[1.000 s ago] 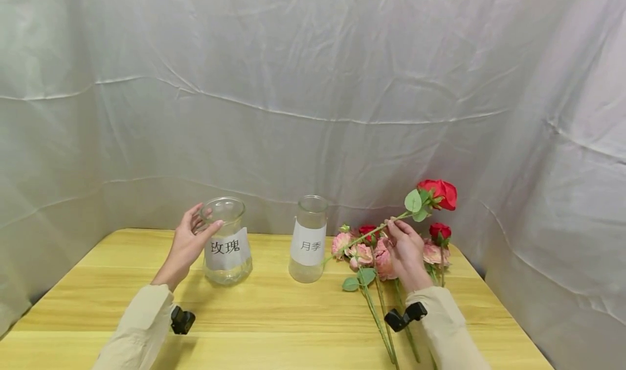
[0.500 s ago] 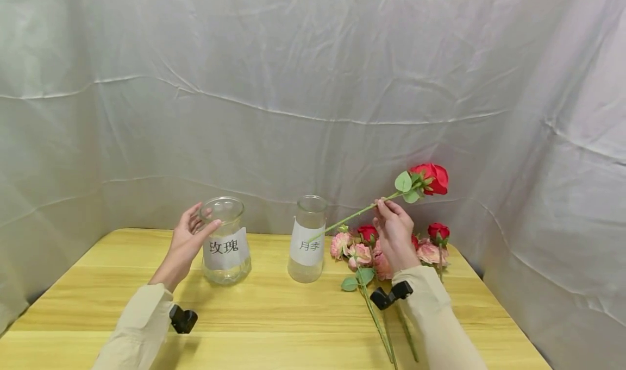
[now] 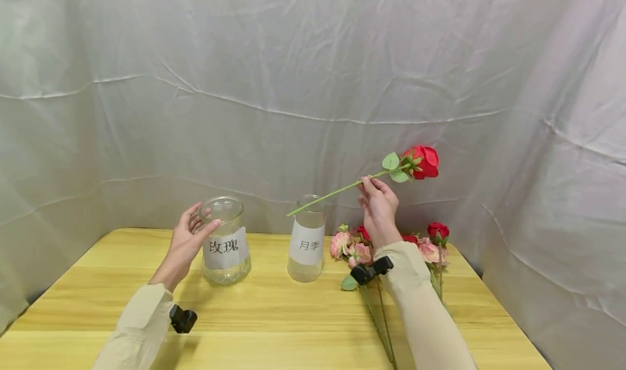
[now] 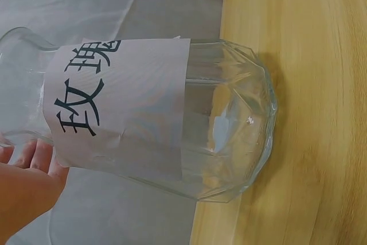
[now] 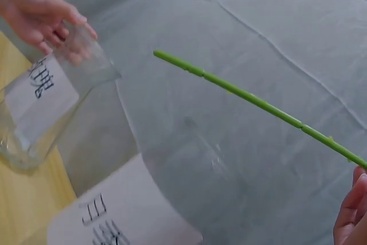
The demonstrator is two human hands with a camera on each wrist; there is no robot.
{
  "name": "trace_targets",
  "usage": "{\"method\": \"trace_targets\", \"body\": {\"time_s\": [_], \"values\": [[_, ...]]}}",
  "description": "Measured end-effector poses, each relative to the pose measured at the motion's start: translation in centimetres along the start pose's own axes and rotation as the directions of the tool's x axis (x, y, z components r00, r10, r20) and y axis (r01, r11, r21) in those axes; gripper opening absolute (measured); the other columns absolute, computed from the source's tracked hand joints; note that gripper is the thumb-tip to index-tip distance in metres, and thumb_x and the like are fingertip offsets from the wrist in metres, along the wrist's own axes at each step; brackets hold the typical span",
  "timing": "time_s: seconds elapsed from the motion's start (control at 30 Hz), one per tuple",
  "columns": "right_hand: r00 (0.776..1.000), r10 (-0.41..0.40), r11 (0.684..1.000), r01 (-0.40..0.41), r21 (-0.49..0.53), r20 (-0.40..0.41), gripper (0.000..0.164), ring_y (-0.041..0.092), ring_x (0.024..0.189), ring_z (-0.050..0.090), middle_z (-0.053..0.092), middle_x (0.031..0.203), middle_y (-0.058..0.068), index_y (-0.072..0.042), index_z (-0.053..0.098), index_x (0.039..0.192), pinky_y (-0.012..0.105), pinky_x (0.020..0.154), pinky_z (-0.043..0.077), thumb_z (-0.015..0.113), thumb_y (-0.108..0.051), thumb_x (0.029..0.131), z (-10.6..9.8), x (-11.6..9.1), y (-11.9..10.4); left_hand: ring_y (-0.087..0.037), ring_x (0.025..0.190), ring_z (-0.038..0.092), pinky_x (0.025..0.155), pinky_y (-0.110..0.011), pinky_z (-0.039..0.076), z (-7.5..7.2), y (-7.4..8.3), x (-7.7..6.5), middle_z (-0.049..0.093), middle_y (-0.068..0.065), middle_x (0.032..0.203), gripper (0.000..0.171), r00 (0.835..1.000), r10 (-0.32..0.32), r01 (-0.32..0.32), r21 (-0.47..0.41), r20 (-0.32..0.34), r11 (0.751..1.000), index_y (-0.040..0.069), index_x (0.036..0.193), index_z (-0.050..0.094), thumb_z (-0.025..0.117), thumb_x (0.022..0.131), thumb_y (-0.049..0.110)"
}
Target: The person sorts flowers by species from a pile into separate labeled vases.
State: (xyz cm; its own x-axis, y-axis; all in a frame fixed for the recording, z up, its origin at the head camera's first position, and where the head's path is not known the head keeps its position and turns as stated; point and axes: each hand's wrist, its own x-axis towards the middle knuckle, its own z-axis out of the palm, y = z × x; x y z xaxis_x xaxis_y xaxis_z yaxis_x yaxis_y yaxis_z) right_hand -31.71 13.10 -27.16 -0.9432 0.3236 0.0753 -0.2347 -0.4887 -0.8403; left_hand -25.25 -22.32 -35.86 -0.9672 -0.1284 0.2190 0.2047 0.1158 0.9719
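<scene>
My left hand (image 3: 188, 239) holds the neck of a wide clear glass vase (image 3: 239, 269), thumb in front and fingers around the far side. That vase stands upright on the table and bears a white paper label (image 4: 132, 113) with black Chinese characters. Pinched by its stem in my right hand (image 3: 380, 207) is a red rose (image 3: 424, 162) with green leaves. The rose is held in the air, its bloom up to the right. Its bare stem end (image 5: 172, 60) points left, passing in front of the rim of a narrow glass vase (image 3: 305, 272) in the head view.
On the right of the wooden table (image 3: 274, 326) lie several pink flowers (image 3: 359, 254) and more red roses (image 3: 438, 230), stems toward the front edge. My right forearm partly covers them. A grey curtain (image 3: 293, 114) hangs behind the table and along its sides.
My right hand has moved up and left with the red rose, lifting its stem from the pile to the height of the narrow vase's rim. The left hand stays at the wide vase.
</scene>
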Motion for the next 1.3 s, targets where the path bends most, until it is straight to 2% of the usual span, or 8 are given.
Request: {"method": "trace_targets", "body": {"time_s": [0.2, 0.43, 0.83, 1.07, 1.3], "values": [[1.0, -0.016, 0.999, 0.016, 0.04, -0.005, 0.005, 0.007, 0.074, 0.063, 0.067, 0.083, -0.002, -0.005, 0.057, 0.094, 0.021, 0.062, 0.045, 0.061, -0.002, 0.094, 2.4, -0.6, 0.5, -0.037, 0.142, 0.018, 0.115, -0.048, 0.018, 0.0, 0.0, 0.1, 0.022, -0.02, 0.156, 0.085, 1.0, 0.005, -0.005, 0.007, 0.006, 1.0, 0.006, 0.155, 0.003, 0.062, 0.096, 0.025], [0.999, -0.029, 0.996, 0.032, 0.087, -0.033, 0.013, 0.007, 0.069, 0.063, 0.066, 0.078, -0.002, -0.008, 0.058, 0.084, 0.021, 0.057, 0.042, 0.065, 0.0, 0.091, 5.3, -1.1, 1.9, -0.037, 0.141, 0.018, 0.115, -0.048, 0.018, -0.2, 0.1, 0.0, 0.022, -0.021, 0.155, 0.085, 1.0, 0.006, -0.006, 0.003, 0.002, 1.0, 0.005, 0.155, 0.003, 0.062, 0.096, 0.024], [0.998, -0.048, 0.987, 0.054, 0.153, -0.042, 0.013, 0.009, 0.067, 0.062, 0.065, 0.076, -0.001, -0.006, 0.059, 0.084, 0.019, 0.051, 0.04, 0.066, 0.004, 0.088, 9.4, -3.0, 3.6, -0.036, 0.141, 0.02, 0.115, -0.047, 0.019, -0.2, 0.1, -0.1, 0.023, -0.021, 0.155, 0.083, 1.0, 0.004, -0.004, 0.002, -0.015, 1.0, 0.003, 0.154, 0.004, 0.061, 0.097, 0.021], [0.998, -0.039, 0.992, 0.044, 0.121, -0.045, 0.008, 0.009, 0.068, 0.063, 0.066, 0.079, 0.001, -0.003, 0.061, 0.089, 0.017, 0.049, 0.041, 0.067, 0.003, 0.088, 10.7, -3.8, 4.9, -0.034, 0.141, 0.021, 0.115, -0.045, 0.02, -0.1, 0.1, -0.2, 0.023, -0.02, 0.155, 0.084, 1.0, -0.013, 0.013, 0.009, -0.019, 1.0, 0.007, 0.155, 0.003, 0.061, 0.097, 0.023], [0.996, -0.08, 0.993, 0.084, 0.084, -0.048, 0.01, 0.007, 0.065, 0.063, 0.065, 0.075, 0.0, -0.003, 0.061, 0.085, 0.017, 0.047, 0.042, 0.069, 0.004, 0.087, 11.8, -4.7, 6.1, -0.035, 0.141, 0.021, 0.114, -0.047, 0.021, -0.1, 0.1, -0.2, 0.024, -0.021, 0.155, 0.083, 1.0, -0.006, 0.007, 0.01, -0.025, 1.0, 0.005, 0.155, 0.004, 0.061, 0.097, 0.023]]}}
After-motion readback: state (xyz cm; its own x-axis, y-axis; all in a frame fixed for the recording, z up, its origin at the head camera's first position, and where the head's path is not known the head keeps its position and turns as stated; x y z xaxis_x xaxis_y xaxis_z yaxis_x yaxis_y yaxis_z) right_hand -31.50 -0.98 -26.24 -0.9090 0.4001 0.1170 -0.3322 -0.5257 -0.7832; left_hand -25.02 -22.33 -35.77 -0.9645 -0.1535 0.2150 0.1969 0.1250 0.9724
